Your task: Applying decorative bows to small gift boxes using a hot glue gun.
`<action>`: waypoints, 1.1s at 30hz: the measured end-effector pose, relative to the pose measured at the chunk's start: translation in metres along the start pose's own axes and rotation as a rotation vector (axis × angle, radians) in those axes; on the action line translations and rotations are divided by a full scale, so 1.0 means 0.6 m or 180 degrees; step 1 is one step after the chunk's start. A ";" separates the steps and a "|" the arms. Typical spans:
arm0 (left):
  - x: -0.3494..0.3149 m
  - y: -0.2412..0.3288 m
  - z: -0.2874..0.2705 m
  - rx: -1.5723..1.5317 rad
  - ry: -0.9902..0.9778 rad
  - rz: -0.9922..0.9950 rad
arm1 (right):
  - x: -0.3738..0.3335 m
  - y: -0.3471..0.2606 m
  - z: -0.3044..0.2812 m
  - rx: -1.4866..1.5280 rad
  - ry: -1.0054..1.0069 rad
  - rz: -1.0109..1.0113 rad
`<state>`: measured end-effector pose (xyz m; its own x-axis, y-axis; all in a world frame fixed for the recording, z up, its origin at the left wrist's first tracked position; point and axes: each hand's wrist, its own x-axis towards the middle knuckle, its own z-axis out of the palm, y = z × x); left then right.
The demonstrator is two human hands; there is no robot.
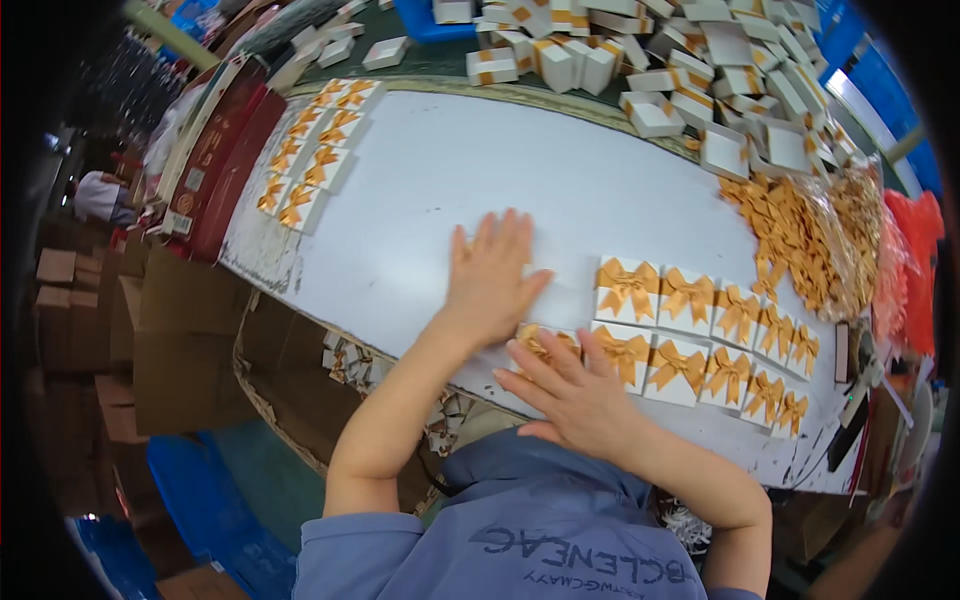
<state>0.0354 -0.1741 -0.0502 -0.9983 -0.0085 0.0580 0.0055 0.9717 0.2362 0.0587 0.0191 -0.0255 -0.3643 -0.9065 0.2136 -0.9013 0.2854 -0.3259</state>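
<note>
My left hand [488,285] lies flat on the white tabletop [430,180], fingers stretched out and nothing seen in it. Close by on the right, my right hand [575,395] is spread over a small white gift box with a gold bow [548,342]; its fingers partly hide that box, and whether they press on it I cannot tell. Beside this hand stand two rows of white gift boxes [675,368], each topped with a gold ribbon bow. Another group of bowed boxes [322,165] sits at the table's far left end.
Gold bows [785,240] are heaped at the right, next to a clear plastic bag [850,235] and a red bag [915,260]. Plain white boxes with gold bands [720,50] pile up beyond the far edge. Cardboard cartons [190,340] and a blue crate [205,490] stand at left.
</note>
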 end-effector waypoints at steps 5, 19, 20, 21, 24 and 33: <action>-0.119 -0.211 -0.026 0.0754 0.0372 -0.1178 | 0.020 0.007 0.027 -0.0487 -0.0467 -0.0004; -0.124 -0.620 -0.096 0.1034 0.0753 -0.2573 | 0.024 -0.002 0.024 -0.0586 -0.0592 0.0041; -0.125 -0.649 -0.096 0.1546 0.0523 -0.2240 | 0.024 -0.003 0.023 -0.0551 -0.0608 0.0037; -0.113 -0.675 -0.093 0.2015 0.0298 -0.1840 | 0.024 -0.002 0.021 -0.0569 -0.0612 0.0120; -0.074 -0.699 -0.098 0.1607 0.0782 -0.1514 | 0.018 0.007 0.018 -0.0556 -0.0603 0.0312; 0.014 -0.272 -0.097 -0.0604 0.1244 0.0776 | -0.084 0.093 -0.074 -0.0630 0.0146 0.1820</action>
<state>0.0295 -0.3462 -0.0316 -0.8702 0.0906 0.4843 0.2829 0.8966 0.3406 0.0162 0.0944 -0.0134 -0.8094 -0.5794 0.0960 -0.5847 0.7796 -0.2242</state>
